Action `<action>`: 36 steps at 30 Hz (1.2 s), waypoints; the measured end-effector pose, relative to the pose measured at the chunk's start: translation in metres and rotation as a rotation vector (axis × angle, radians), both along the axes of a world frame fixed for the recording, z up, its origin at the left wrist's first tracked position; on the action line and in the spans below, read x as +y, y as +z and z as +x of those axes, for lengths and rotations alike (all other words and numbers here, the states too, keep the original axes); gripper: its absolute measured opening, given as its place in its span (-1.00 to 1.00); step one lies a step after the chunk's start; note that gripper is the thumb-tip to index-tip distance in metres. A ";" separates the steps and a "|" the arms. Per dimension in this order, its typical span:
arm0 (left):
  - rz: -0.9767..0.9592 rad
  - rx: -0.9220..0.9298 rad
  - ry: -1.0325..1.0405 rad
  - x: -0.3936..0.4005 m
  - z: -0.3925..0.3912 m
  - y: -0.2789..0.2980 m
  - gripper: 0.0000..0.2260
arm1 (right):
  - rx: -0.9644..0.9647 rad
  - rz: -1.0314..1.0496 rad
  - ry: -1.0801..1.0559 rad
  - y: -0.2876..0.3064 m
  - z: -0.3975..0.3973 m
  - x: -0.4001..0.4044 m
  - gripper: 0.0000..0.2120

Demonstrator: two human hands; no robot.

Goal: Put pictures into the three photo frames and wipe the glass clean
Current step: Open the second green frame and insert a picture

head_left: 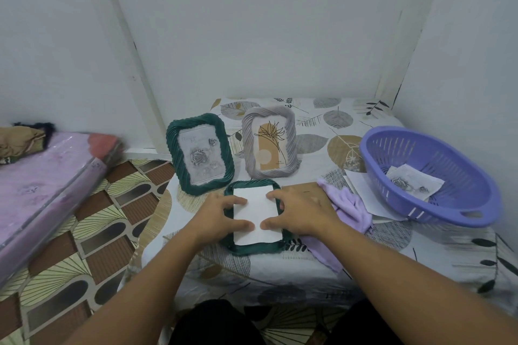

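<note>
Both hands pressing a white sheet (256,216) into the flat green frame (253,248)

Left hand (221,216) and right hand (301,211) are resting straight fingers on it – the purple basket (448,204) is holding a rose print (414,185), partly hidden.

Two bare forearms are seen entering from the lower edge of the head view, uncovered from the elbows to the wrists, with no sleeve, watch, bracelet or ring shown on them. The left hand (221,214) and the right hand (301,211) are ungloved, and short, unpainted nails can be made out on the fingers. Dark, almost black clothing (218,322) is seen over the lap at the bottom centre of the view, though its cut and fabric cannot be told.
</note>
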State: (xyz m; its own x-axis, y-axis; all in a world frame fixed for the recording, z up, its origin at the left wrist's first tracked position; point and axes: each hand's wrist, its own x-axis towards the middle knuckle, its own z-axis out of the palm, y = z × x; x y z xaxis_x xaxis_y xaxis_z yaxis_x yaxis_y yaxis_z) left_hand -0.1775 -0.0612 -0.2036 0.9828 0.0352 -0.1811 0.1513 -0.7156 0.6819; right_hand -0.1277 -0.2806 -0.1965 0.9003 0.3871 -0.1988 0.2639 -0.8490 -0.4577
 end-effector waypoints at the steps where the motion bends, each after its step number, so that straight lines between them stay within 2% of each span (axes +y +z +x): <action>1: 0.013 0.002 0.001 0.000 0.000 -0.001 -0.36 | -0.009 0.005 -0.002 0.000 -0.001 0.000 -0.20; 6: 0.040 -0.026 -0.009 -0.004 0.000 -0.002 -0.25 | -0.021 0.025 -0.024 0.000 -0.004 0.000 -0.19; 8: 0.069 -0.025 0.004 -0.005 0.001 -0.002 -0.27 | -0.019 0.024 -0.024 0.003 -0.006 0.000 -0.21; 10: 0.076 -0.027 0.013 -0.006 0.002 -0.002 -0.30 | -0.030 0.038 -0.023 0.008 -0.007 -0.002 -0.28; 13: 0.078 -0.026 0.006 -0.004 0.004 -0.005 -0.30 | -0.147 0.069 -0.076 0.013 -0.005 -0.007 -0.49; 15: 0.067 -0.023 0.006 -0.003 0.005 -0.007 -0.25 | -0.183 0.109 -0.177 0.015 -0.002 -0.013 -0.56; 17: 0.055 -0.017 0.013 -0.002 0.007 -0.011 -0.15 | -0.158 0.063 -0.259 0.016 0.001 -0.021 -0.57; 20: 0.033 -0.014 0.011 -0.001 0.009 -0.013 -0.13 | -0.102 -0.115 -0.285 0.014 0.002 -0.031 -0.46; 22: 0.027 -0.010 0.014 -0.001 0.009 -0.012 -0.18 | -0.081 -0.145 -0.316 0.012 0.002 -0.035 -0.36; 25: 0.035 -0.011 0.020 -0.002 0.007 -0.009 -0.28 | -0.073 -0.150 -0.344 0.009 0.003 -0.036 -0.26; 32: 0.021 -0.013 0.031 -0.005 0.006 -0.005 -0.30 | -0.009 -0.162 -0.385 0.008 0.010 -0.039 -0.06; 36: -0.019 -0.023 0.034 -0.007 0.006 -0.002 -0.31 | 0.035 -0.048 -0.467 0.016 0.011 -0.038 -0.02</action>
State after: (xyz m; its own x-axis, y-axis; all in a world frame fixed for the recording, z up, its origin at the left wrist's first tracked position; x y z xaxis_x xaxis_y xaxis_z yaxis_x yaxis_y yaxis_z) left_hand -0.1719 -0.0678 -0.2058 0.9850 0.0653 -0.1597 0.1595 -0.6971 0.6990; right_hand -0.1164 -0.3187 -0.1810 0.9684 -0.0678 -0.2401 -0.1660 -0.8936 -0.4170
